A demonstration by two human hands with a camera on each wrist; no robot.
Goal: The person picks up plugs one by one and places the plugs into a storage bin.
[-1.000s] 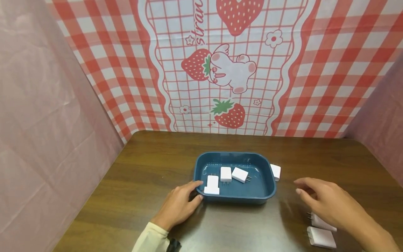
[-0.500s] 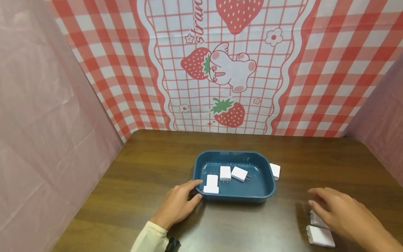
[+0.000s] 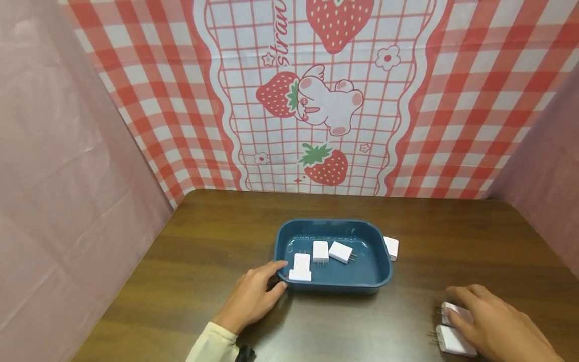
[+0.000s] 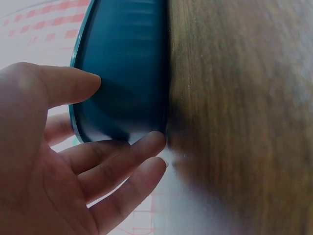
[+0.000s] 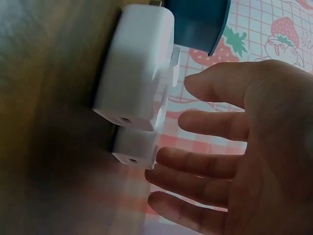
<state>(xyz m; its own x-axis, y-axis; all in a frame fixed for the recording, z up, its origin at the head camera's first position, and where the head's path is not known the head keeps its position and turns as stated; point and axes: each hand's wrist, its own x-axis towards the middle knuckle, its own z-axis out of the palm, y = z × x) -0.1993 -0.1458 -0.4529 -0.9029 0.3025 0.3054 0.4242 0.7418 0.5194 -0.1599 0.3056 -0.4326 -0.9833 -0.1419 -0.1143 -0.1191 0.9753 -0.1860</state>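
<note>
At the left corner of a blue rectangular tray (image 3: 334, 288), my left hand (image 3: 251, 299) grips the wall. The thumb (image 4: 73, 85) presses the outer side and a finger reaches over the rim. Inside the tray lie several white charger plugs, one (image 3: 320, 251) near the middle and another (image 3: 341, 252) tilted beside it. My right hand (image 3: 493, 322) hovers over two white chargers on the table at the right. Its fingers (image 5: 210, 122) are loosely spread, apart from the near charger (image 5: 134, 68) and close to the far charger (image 5: 134, 147).
Another white charger (image 3: 391, 248) lies against the tray's right outer side, partly hidden by it. The brown wooden table (image 3: 217, 221) ends at a red checked strawberry cloth (image 3: 330, 100) behind. Pink cloth (image 3: 77, 176) hangs at both sides.
My right hand has moved right and down, from beside the tray to over the two loose chargers. The left hand stays on the tray's corner. The view has shifted slightly.
</note>
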